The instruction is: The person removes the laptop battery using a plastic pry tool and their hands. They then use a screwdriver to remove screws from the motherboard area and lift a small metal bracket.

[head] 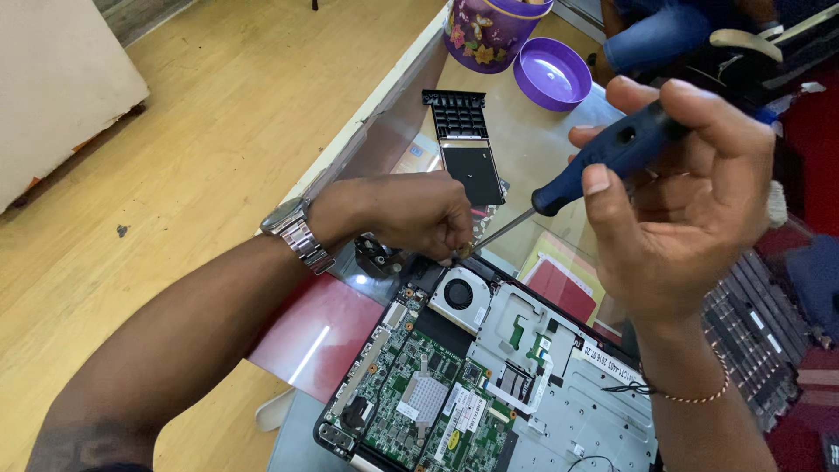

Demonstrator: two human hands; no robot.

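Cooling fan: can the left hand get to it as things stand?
Probably yes. The left hand pinches at the screwdriver tip right beside the cooling fan, on the opened laptop. Nothing covers the fan; only the screwdriver shaft passes nearby.

Both forearms are bare, no sleeves. The left wrist wears a silver metal watch (295, 229) at nine o'clock; the right wrist, at four o'clock, a thin beaded bracelet (699, 395).

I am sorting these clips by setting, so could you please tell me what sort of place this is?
Probably a small electronics repair bench. An opened laptop lies with its circuit board and fan exposed, the right hand holds a screwdriver, and loose keyboards are stacked alongside.
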